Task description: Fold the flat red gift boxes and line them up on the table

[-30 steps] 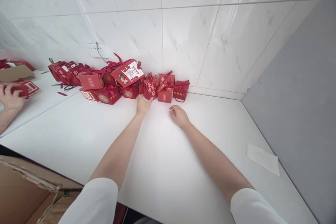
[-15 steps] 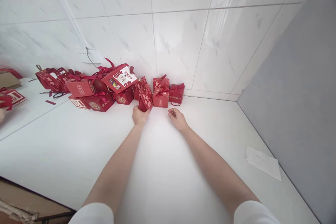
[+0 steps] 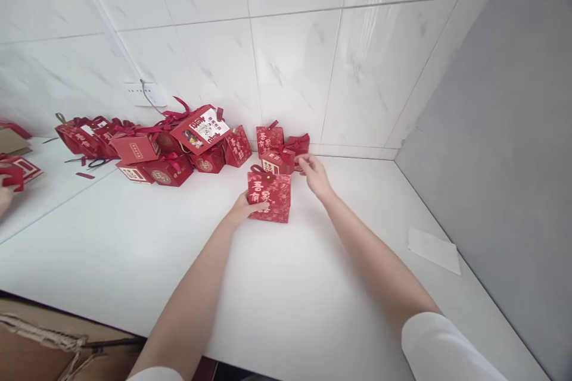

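Note:
My left hand point(image 3: 245, 208) is closed round the left side of a red candy gift box point(image 3: 279, 197) with pale printed characters and a strap on top. It stands upright towards me, its thumb across the front. My right hand point(image 3: 314, 175) has its fingers pinched together by the right side of a small red ribbon-tied box point(image 3: 273, 162); whether they grip anything is hidden. Behind stand a taller printed red box point(image 3: 269, 138) and, partly covered by my right hand, another ribboned box point(image 3: 300, 143).
Several red boxes are piled to the left, topped by a box with a windowed front point(image 3: 201, 131). Scissors point(image 3: 96, 162) lie further left. Another person's hand point(image 3: 5, 195) holds something red at the left edge. A white paper point(image 3: 433, 250) lies right, by the grey partition point(image 3: 496, 149).
My left hand has brought the printed box out of the row, rightwards and nearer me, its front now facing me. My right hand has moved slightly right and up. The small ribboned box has turned.

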Available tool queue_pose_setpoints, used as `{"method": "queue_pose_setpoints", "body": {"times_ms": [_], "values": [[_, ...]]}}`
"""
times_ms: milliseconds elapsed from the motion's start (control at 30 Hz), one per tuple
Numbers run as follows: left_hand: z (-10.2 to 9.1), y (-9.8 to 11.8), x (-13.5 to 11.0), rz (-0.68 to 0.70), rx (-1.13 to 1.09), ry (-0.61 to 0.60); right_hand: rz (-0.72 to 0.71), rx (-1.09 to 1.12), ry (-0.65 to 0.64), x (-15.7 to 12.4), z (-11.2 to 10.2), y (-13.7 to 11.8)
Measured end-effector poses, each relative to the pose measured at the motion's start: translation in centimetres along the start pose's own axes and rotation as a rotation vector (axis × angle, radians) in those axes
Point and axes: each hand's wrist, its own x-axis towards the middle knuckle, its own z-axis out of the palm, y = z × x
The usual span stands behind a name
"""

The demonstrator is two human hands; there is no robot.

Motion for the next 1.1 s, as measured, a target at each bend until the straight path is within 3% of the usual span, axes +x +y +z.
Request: {"method": "queue_pose_setpoints", "body": {"times_ms": [100, 167, 233, 300, 433, 700, 1100], "values": [[4.1, -0.9, 1.3, 0.102, 0.019, 0.0, -0.184, 0.019, -0.211, -0.4, -2.3, -5.4], [5.9, -1.2, 1.8, 0.15, 0.08, -0.053, -0.341, -0.139, -0.315, -1.4, -3.1, -8.1], [6.8, -1.4, 2.1, 0.163, 0.15, -0.103, -0.468, -0.357, -0.417, -2.5, -3.3, -9.5], [6.9, -1.5, 2.1, 0.162, 0.19, -0.13, -0.505, -0.534, -0.479, -3.3, -3.2, -9.9], [6.3, -1.6, 1.8, 0.164, 0.186, -0.151, -0.446, -0.694, -0.49, -3.7, -3.9, -10.3], [6.6, -1.7, 1.6, 0.2, 0.149, -0.213, -0.248, -0.713, -0.408, -3.0, -8.3, -10.9], [6.4, -2.1, 1.8, 0.156, 0.144, -0.213, -0.122, -0.825, -0.389, -3.5, -9.5, -12.2]]}}
